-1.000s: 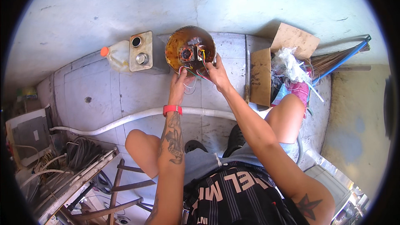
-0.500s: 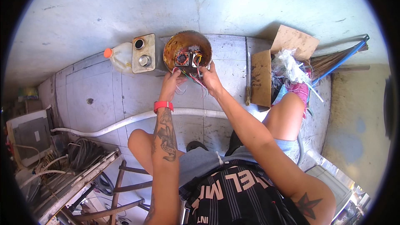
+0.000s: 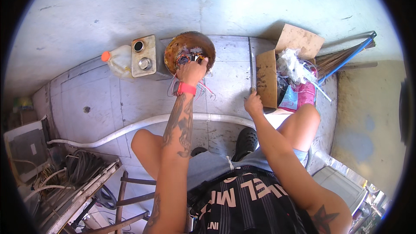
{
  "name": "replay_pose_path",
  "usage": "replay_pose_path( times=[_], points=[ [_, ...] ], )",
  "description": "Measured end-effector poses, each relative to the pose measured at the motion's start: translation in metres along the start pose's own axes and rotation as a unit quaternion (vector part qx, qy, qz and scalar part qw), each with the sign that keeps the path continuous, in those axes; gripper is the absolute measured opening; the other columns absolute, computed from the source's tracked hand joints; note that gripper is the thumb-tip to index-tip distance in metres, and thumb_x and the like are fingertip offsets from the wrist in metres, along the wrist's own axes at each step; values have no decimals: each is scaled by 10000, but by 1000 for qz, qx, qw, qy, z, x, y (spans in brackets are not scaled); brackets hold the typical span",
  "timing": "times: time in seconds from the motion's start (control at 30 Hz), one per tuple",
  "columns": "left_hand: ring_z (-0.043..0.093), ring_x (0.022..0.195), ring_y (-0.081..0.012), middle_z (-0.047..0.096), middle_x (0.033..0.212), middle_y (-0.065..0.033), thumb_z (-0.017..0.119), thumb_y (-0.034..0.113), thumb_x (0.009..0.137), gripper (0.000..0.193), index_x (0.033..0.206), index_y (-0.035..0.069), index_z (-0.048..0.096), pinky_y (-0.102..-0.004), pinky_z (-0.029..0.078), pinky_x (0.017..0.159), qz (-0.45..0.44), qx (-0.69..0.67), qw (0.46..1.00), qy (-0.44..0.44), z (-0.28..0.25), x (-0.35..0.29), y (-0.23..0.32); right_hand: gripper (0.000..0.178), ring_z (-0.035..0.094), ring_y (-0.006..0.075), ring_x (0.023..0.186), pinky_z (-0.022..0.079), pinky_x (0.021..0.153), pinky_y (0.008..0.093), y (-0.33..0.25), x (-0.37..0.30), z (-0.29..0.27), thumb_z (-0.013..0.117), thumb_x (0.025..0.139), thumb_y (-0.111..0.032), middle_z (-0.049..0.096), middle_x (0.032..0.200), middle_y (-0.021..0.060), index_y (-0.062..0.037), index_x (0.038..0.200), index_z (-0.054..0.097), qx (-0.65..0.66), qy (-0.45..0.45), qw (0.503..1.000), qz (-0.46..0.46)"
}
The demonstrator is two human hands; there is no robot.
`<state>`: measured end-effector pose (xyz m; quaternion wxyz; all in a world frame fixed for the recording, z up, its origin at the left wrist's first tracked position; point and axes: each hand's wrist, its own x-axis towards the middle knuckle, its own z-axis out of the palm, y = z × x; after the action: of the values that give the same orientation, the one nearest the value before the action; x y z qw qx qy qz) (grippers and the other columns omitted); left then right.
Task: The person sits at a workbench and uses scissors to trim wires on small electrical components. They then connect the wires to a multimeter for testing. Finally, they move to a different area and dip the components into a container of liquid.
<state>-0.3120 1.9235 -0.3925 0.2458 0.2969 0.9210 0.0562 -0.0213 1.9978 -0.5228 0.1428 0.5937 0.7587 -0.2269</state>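
Note:
A rusty, stained round metal bowl [image 3: 173,47] stands on the tiled floor near the wall. Inside it sits a small electric motor assembly [image 3: 183,59] with copper-coloured windings and coloured wires [image 3: 206,87] trailing over the near rim. My left hand [image 3: 191,73], with a red watch on its wrist, reaches over that rim and grips the assembly; its fingers partly hide it. Further right, my right hand [image 3: 254,103] is closed round the near end of a long thin dark rod [image 3: 251,67], which points away toward the wall.
Left of the bowl stand a square metal can [image 3: 144,56] and a plastic jug [image 3: 119,60] with an orange cap. An open cardboard box [image 3: 266,78] of rubbish and a broom [image 3: 346,63] are at the right. A white hose [image 3: 130,128] crosses the floor before me.
My right hand has left the motor assembly and wires, moved right and taken hold of the rod. My left hand has shifted over the assembly, covering more of it.

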Motion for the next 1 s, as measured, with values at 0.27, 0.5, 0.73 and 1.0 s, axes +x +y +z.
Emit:
replay_pose_path(
  times=[0.27,0.5,0.73,1.0],
  points=[
    [661,1163,-432,712,1193,-262,484,308,1016,402,1159,5,706,-494,498,979,23,-254,966,-46,7,48,-36,579,635,494,1091,525,992,541,1,10,10,630,936,-251,578,1236,340,93,1356,428,-1,3,1000,-5],
    [650,1121,-457,703,1156,-281,517,314,1000,396,1079,-6,737,-500,485,958,81,-295,951,54,-9,52,-36,405,575,146,641,485,537,347,-42,-28,-55,537,1027,-378,574,818,60,-6,1181,490,464,-13,882,88],
    [648,1107,-447,713,1118,-263,496,271,1005,366,1050,-11,725,-504,475,962,125,-290,942,113,-8,27,-28,500,698,458,1027,536,874,487,-13,-111,-162,595,1033,-412,712,1068,285,-9,1321,523,292,12,952,-92],
    [646,1057,-469,701,1102,-267,473,295,1056,370,1133,17,704,-484,488,909,99,-306,933,160,16,-16,-45,329,702,415,978,564,811,495,-9,-130,-251,681,976,-288,721,1101,174,-88,1234,634,85,75,959,-261]
  ],
)
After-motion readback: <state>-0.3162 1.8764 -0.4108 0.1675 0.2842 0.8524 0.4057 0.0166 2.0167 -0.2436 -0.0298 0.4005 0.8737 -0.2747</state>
